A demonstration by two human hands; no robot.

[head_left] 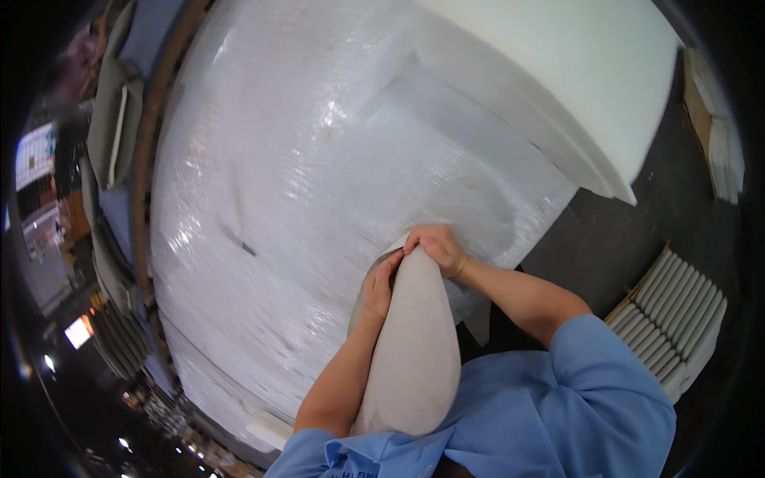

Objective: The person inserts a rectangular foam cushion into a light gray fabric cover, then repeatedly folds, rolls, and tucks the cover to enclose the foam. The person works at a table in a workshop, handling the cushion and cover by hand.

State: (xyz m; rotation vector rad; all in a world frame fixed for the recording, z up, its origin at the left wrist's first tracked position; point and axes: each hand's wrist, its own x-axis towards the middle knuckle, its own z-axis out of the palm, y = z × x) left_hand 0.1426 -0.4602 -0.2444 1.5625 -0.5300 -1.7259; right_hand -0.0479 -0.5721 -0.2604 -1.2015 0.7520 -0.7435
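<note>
A padded, off-white fabric-covered cushion stands on edge against my body, its broad end at my shirt and its narrow end on the work surface. My right hand curls over the far end, gripping the cover there. Along the cushion's left side lies my left hand, fingers together and pressed on its far edge, close to the right hand's fingertips. A greyish strip of the cushion's other side shows left of that hand. Beneath is a wide table wrapped in shiny clear film.
A large white foam-like slab overhangs the table's far right. Stacked pale padded panels sit at right, with more pale pieces beyond. Grey cushions line a blue surface at left. A small white block lies by the near left edge.
</note>
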